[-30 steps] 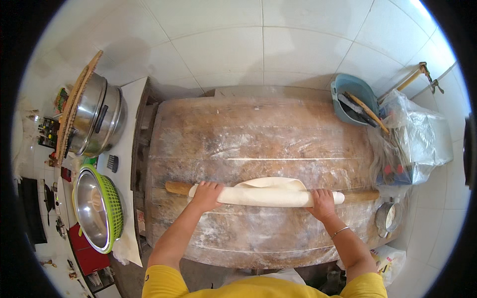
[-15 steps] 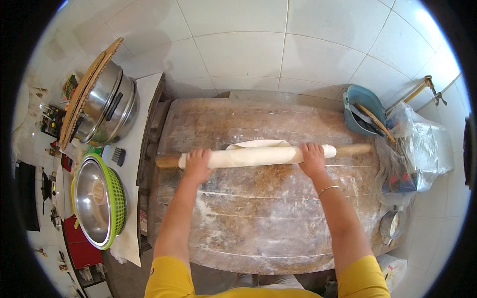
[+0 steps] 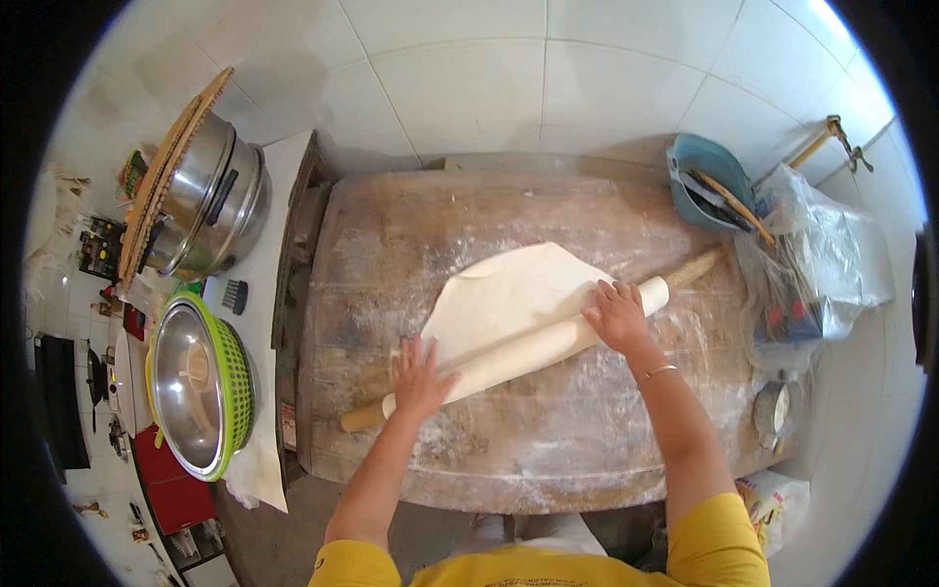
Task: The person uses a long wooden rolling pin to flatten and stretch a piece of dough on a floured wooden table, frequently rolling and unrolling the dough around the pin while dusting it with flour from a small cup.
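A long wooden rolling pin [image 3: 696, 267] lies aslant over the floured board, its left end nearer me. Pale dough is wrapped around its middle, and the flat part of the dough sheet [image 3: 516, 296] spreads out on the far side. Both bare wooden ends stick out of the wrap. My left hand [image 3: 421, 378] rests on the near left part of the dough roll with its fingers stretched and spread. Over the right part of the roll lies my right hand [image 3: 618, 318], palm down, fingers extended. Neither hand is wrapped round the pin.
The wooden board [image 3: 391, 220] carries a blue basin [image 3: 702, 157] with tools at its far right corner. Beside that sit plastic-covered items [image 3: 831, 259] and a round metal ring [image 3: 775, 411]. On the left stand steel pots [image 3: 230, 205], a brush [image 3: 234, 296] and a steel bowl [image 3: 186, 430] in a green colander.
The roll has swung from level to slanted, its left end coming toward me. More of the dough sheet now lies unrolled beyond it. My left hand moved nearer, and its fingers spread.
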Motion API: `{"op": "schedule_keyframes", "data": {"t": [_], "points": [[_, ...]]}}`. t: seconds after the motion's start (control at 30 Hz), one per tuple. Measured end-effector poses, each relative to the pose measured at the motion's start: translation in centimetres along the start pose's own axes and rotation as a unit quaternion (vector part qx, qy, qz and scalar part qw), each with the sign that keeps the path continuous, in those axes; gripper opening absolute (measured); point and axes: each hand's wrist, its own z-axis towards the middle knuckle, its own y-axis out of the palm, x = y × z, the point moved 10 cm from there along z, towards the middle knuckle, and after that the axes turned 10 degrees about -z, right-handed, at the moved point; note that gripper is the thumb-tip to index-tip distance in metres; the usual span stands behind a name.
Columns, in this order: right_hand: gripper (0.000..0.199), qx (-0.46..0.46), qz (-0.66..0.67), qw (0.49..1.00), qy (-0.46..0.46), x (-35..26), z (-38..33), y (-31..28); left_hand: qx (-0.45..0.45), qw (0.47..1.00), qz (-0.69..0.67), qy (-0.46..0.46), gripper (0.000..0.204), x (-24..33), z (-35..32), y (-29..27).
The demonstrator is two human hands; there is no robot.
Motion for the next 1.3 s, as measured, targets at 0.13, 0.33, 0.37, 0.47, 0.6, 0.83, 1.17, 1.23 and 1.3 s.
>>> {"op": "schedule_keyframes", "data": {"t": [0.13, 0.33, 0.37, 0.47, 0.6, 0.83, 1.17, 1.23, 1.3], "points": [[0.049, 0.053, 0.055, 0.997, 0.020, 2.5, -11.1, -2.8, -0.116, 0.984, -0.071, 0.116, 0.081, 5.3, -14.3, 3.2], [0.054, 0.028, -0.015, 0.996, 0.081, 3.9, -21.0, -1.9, -0.074, 0.985, 0.038, 0.152, 0.093, 5.0, -22.9, 7.1], [0.059, -0.028, -0.017, 0.996, 0.082, 3.9, -22.0, -0.4, -0.086, 0.986, -0.015, 0.141, 0.090, 5.4, -23.7, 6.8], [0.061, -0.022, -0.034, 0.997, 0.071, 4.6, -23.1, 0.4, -0.083, 0.974, 0.010, 0.209, 0.086, 5.9, -25.7, 8.5], [0.068, -0.047, -0.021, 0.999, 0.002, 4.0, -23.2, 0.0, -0.073, 0.983, -0.033, 0.164, 0.074, 5.7, -26.1, 7.9], [0.062, -0.217, -0.093, 0.965, -0.114, 5.2, -21.2, 3.3, -0.095, 0.987, -0.062, 0.113, 0.061, 3.9, -26.7, 9.3], [0.039, -0.068, -0.026, 0.957, -0.281, -6.1, -17.0, -12.1, -0.044, 0.997, 0.008, -0.069, 0.044, -3.0, -26.6, -1.8], [0.035, -0.084, -0.033, 0.954, -0.286, -7.1, -18.3, -15.7, -0.017, 0.995, 0.016, -0.097, 0.043, -4.3, -26.6, -2.9], [0.037, -0.104, -0.030, 0.958, -0.266, -6.8, -20.5, -17.7, 0.029, 0.995, 0.009, -0.098, 0.043, -3.6, -25.8, -4.5]]}}
